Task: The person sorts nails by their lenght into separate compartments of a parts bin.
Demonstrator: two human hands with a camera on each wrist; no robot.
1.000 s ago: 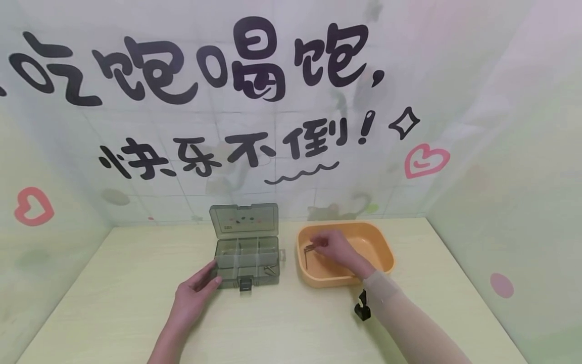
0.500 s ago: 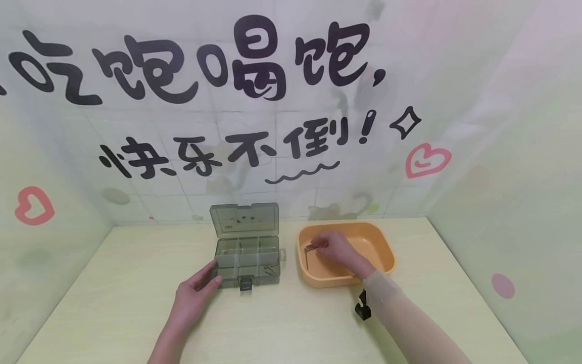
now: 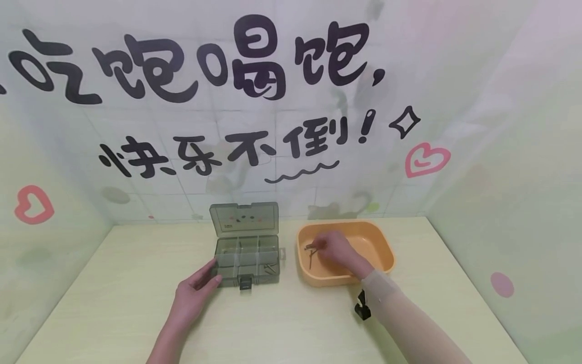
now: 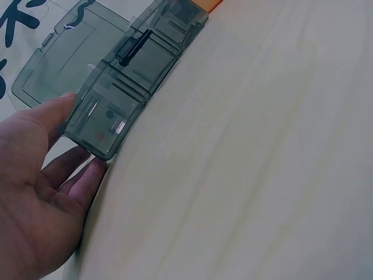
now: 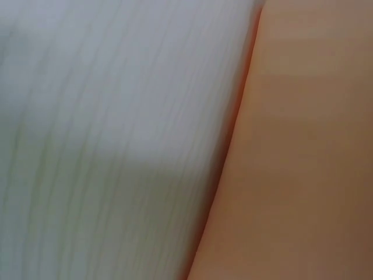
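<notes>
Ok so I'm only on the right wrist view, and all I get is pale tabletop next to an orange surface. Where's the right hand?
Observer: The head view shows the right hand inside the orange tray, towards the tray's left end.
Operator: Is it holding anything?
Observer: Yes, it pinches small metal pieces, too small in the picture to name exactly.
Operator: And what's the left hand doing?
Observer: It holds the left end of an open gray box, which stands to the left of the tray.
</notes>
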